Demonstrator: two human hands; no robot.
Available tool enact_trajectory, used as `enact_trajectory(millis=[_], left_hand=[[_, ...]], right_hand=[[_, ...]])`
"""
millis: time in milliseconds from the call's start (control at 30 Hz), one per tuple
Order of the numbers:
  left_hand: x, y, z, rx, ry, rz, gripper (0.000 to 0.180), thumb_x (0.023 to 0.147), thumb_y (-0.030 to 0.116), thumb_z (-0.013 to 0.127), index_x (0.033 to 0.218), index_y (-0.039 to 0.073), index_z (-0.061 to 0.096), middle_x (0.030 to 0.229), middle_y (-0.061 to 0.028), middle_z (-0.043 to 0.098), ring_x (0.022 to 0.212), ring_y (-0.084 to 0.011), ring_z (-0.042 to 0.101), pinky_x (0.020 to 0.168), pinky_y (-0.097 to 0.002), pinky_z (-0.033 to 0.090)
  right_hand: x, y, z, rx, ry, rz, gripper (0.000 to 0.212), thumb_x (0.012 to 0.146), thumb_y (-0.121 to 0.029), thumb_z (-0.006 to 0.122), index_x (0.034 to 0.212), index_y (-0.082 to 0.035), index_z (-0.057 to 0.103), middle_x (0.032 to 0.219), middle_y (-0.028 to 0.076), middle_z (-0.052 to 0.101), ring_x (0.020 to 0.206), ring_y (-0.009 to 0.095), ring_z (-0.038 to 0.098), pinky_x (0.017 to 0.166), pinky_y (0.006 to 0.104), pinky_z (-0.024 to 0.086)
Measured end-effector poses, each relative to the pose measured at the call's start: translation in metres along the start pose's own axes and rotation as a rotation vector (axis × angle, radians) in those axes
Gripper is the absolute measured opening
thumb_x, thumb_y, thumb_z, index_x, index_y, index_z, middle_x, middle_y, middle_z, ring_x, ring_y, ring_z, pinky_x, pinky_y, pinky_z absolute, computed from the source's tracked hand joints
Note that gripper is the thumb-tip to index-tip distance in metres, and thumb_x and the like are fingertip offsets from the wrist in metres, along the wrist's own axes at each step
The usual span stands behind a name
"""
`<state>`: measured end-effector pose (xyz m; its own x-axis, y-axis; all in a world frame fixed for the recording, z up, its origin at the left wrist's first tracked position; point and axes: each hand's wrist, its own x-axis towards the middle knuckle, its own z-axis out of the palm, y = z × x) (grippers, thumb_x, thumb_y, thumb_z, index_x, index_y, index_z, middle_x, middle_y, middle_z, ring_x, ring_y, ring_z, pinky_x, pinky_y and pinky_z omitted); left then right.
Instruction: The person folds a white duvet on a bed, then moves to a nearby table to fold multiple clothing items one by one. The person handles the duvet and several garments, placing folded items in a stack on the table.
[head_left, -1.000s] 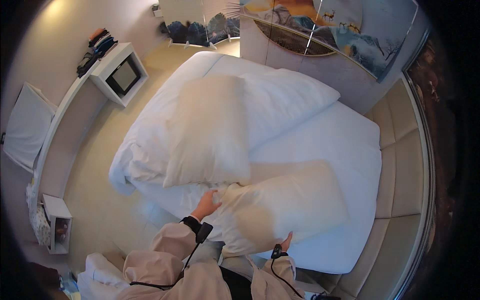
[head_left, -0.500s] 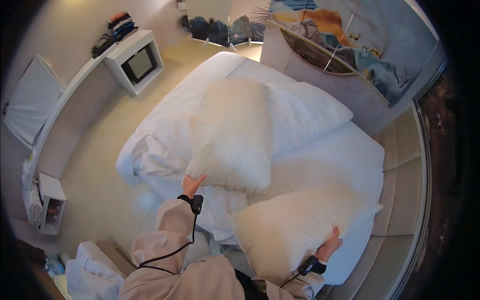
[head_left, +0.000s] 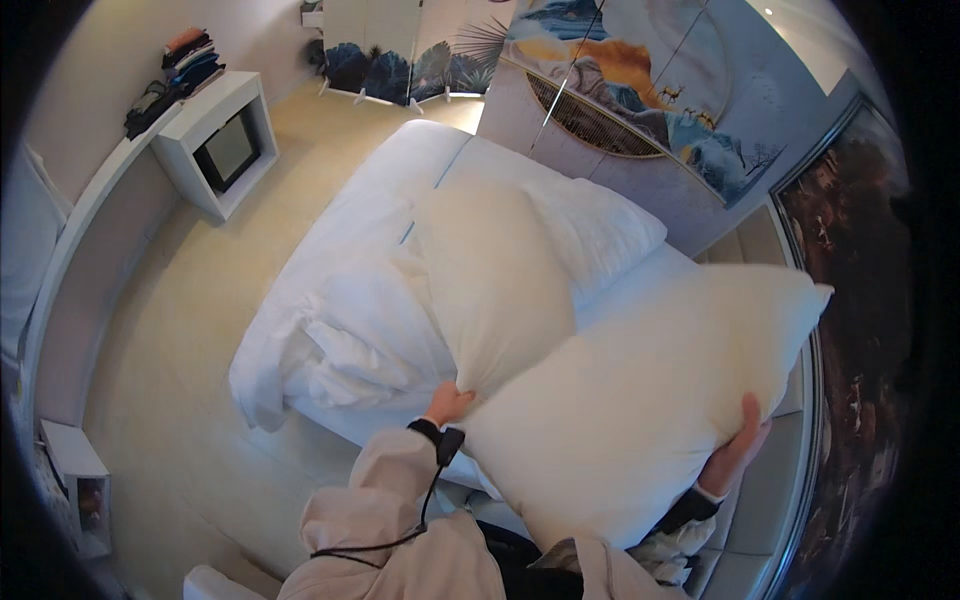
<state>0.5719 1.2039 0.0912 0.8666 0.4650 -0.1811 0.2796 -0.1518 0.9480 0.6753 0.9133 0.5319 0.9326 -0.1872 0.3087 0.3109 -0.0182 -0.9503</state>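
The bed (head_left: pixel 625 290) filled the middle of the room, its left edge facing a broad strip of bare floor (head_left: pixel 150 400) that ran between it and the white wall shelf (head_left: pixel 190 150). On the right there was little room: the padded panel (head_left: pixel 770 490) stood close by the bed, with a framed picture (head_left: pixel 850 270) beyond it. At the far right, painted panels (head_left: pixel 690 100) rose near the bed's corner.

The left hand (head_left: pixel 450 402) was closed, its curled fingers pinching the near corner of the far pillow (head_left: pixel 490 280), which lay tilted across the rumpled white duvet (head_left: pixel 360 340). The right hand (head_left: pixel 737 452) had its visible fingers extended against the right side of the near pillow (head_left: pixel 640 400); the rest was hidden, so how firmly it gripped could not be told. The near pillow slanted over the bed's near right part, its lower corner by the person's jacket (head_left: pixel 430 560).
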Motion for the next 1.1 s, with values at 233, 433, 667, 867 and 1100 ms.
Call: enact_trajectory(millis=[233, 433, 667, 867, 1100], left_hand=[[-0.116, -0.019, -0.198, -0.216, -0.188, -0.001, 0.037, 0.075, 0.018, 0.067, 0.107, -0.001, 0.064, 0.106, -0.0077, 0.068, 0.097, -0.0168, 0.060, 0.085, -0.0325, 0.046], [-0.193, -0.083, -0.256, -0.470, 0.023, -0.490, 0.046, 0.089, 0.031, 0.059, 0.123, -0.001, 0.057, 0.118, -0.0075, 0.061, 0.108, -0.0181, 0.056, 0.093, -0.0319, 0.043], [-0.196, -0.011, -0.267, -0.735, -0.068, -0.251, 0.078, 0.094, 0.063, 0.028, 0.147, 0.006, 0.022, 0.150, -0.0105, 0.030, 0.138, -0.0251, 0.027, 0.113, -0.0395, 0.021], [-0.124, 0.057, -0.240, -0.292, 0.068, -0.213, 0.069, 0.092, 0.036, 0.055, 0.144, 0.001, 0.026, 0.139, -0.0147, 0.041, 0.127, -0.0249, 0.039, 0.106, -0.0361, 0.031], [-0.108, 0.015, -0.210, -0.037, 0.136, -0.528, 0.057, 0.091, 0.031, 0.059, 0.129, -0.008, 0.039, 0.118, -0.0177, 0.056, 0.102, -0.0249, 0.056, 0.087, -0.0360, 0.046]], right_hand=[[-0.002, 0.031, 0.084, 0.056, -0.298, -0.176, 0.035, 0.091, -0.020, 0.050, 0.113, 0.007, 0.053, 0.112, 0.014, 0.058, 0.104, 0.022, 0.055, 0.090, 0.0342, 0.044], [-0.052, 0.223, 0.152, 0.244, -0.459, 0.528, 0.033, 0.092, -0.025, 0.053, 0.109, 0.002, 0.060, 0.102, 0.008, 0.063, 0.093, 0.016, 0.058, 0.083, 0.0297, 0.046], [-0.128, 0.251, 0.182, 0.231, -0.348, 0.792, 0.032, 0.089, -0.023, 0.063, 0.108, 0.002, 0.061, 0.098, 0.007, 0.066, 0.085, 0.014, 0.060, 0.075, 0.0292, 0.048], [-0.145, 0.246, 0.160, 0.217, -0.604, 0.718, 0.035, 0.092, -0.026, 0.059, 0.109, 0.004, 0.059, 0.103, 0.006, 0.064, 0.090, 0.012, 0.057, 0.080, 0.0274, 0.046], [-0.122, 0.426, -0.050, -0.279, -0.248, 0.665, 0.041, 0.083, -0.030, 0.070, 0.105, 0.003, 0.061, 0.097, 0.010, 0.065, 0.090, 0.019, 0.059, 0.080, 0.0317, 0.047]])
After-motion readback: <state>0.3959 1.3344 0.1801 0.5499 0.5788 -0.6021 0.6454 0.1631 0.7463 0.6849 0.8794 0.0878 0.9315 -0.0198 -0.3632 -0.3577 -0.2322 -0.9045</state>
